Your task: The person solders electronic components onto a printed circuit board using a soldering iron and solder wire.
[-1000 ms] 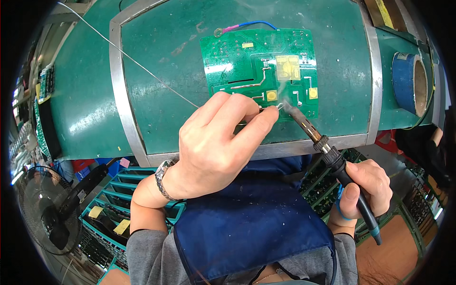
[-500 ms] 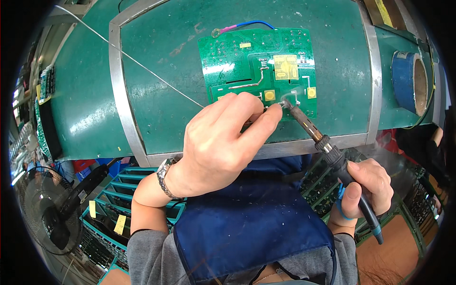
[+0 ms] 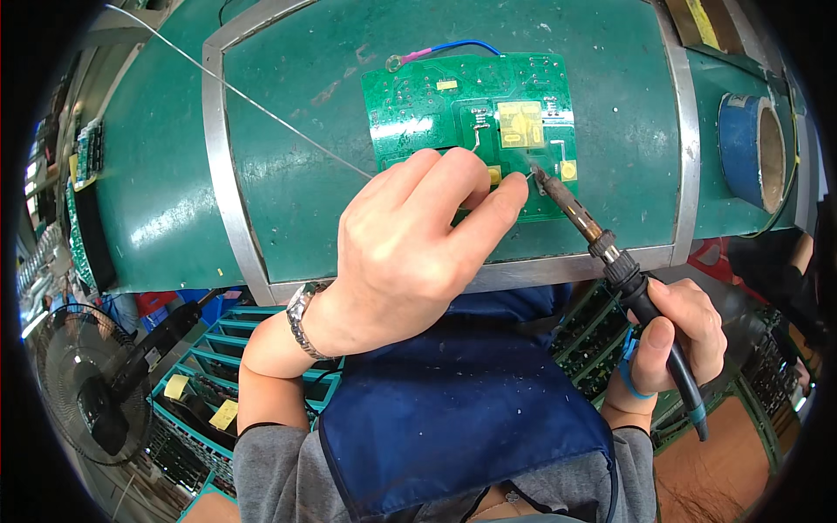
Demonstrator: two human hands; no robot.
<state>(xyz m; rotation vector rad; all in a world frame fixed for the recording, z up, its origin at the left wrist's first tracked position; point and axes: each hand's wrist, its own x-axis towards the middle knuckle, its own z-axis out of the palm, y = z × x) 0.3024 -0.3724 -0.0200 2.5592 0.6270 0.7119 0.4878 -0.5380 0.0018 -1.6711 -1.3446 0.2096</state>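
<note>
A green circuit board (image 3: 418, 100) lies on the bench, with yellow tape squares on it and a blue wire (image 3: 458, 43) ending in a ring terminal at its far edge. My left hand (image 3: 418, 231) is over the board's near left part, thumb and fingers pinched on a thin solder wire (image 3: 288, 128) that runs in from the far left. Its end pokes out by the thumb tip. In my right hand (image 3: 680, 340) is a soldering iron (image 3: 623, 268), gripped by its black handle. The iron's tip meets the board close to the solder end, with faint smoke there. My left hand hides the board's near left corner.
A metal frame (image 3: 228, 174) borders the green bench top. At the right stands a blue roll (image 3: 744, 152). A black fan (image 3: 91, 383) is at the lower left, beside teal racks (image 3: 205, 362) with yellow notes. A blue apron (image 3: 462, 410) covers my lap.
My left hand and the solder end have moved slightly right and away from me. The iron's tip has shifted the same way. The board sits slightly further left.
</note>
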